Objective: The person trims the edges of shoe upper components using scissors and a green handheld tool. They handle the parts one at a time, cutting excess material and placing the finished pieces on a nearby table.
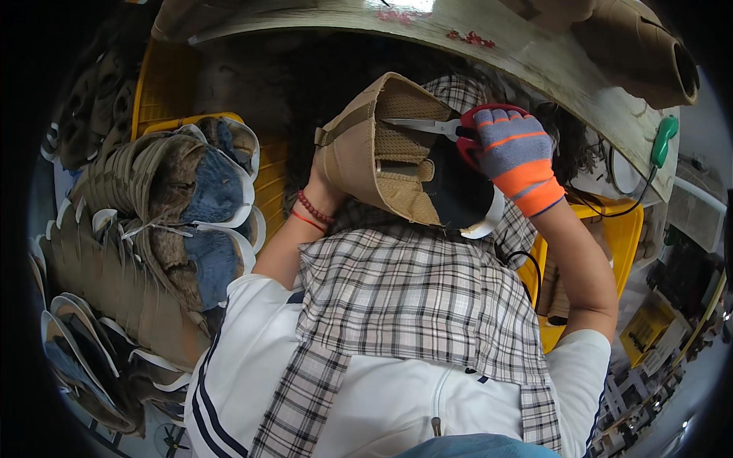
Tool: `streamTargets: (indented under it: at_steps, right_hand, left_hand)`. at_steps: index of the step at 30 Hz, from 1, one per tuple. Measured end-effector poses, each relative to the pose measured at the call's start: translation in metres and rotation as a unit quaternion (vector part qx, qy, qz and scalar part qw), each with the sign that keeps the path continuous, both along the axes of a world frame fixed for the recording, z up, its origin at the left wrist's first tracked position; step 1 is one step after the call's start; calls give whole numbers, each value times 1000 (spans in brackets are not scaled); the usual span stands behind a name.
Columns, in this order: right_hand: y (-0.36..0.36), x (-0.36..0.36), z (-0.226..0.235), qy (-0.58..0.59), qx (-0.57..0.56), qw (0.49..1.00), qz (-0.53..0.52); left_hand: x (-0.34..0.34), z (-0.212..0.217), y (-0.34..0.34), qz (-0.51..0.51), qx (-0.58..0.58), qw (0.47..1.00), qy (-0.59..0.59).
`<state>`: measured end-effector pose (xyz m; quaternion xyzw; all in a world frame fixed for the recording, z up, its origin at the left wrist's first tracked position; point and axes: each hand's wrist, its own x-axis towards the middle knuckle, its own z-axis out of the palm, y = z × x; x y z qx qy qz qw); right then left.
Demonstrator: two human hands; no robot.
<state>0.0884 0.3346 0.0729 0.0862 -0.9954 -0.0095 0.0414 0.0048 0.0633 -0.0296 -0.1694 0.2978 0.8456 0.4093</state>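
Mostly hidden left hand (pixel 322 177) grips the shoe (pixel 382 145); gloved right hand (pixel 516 156) clasps scissors (pixel 450 127).

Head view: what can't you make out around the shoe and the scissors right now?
- Left hand: fingers hidden behind the tan shoe.
- Scissors: the blade tips' contact with the shoe is too small to judge; handles are covered by the gloved right hand.
- Stacked shoes: the lower ones are cut off by the dark rim.

A yellow box (pixel 645 328) – flat, with dark print (too small to make out) – stands at the lower right. No screens or signs show.
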Motion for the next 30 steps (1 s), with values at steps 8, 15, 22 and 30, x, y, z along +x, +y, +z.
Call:
streamTargets:
  at_steps: [8,15,22,30]
  right_hand:
    - [-9,7,-10,-53,-130,988,-63]
    - [-39,47,11,-107,-229,964,-78]
    - [-51,46,12,-176,-161,970,-49]
    - [-58,39,9,-182,-97,978,-30]
  left_hand:
    - [-13,-4,-19,-44,-77,996,-4]
    - [-27,50,-64,-339,-132,931,-24]
    - [-34,46,-71,-358,-216,907,-40]
    - [-16,52,-67,-265,-176,945,-71]
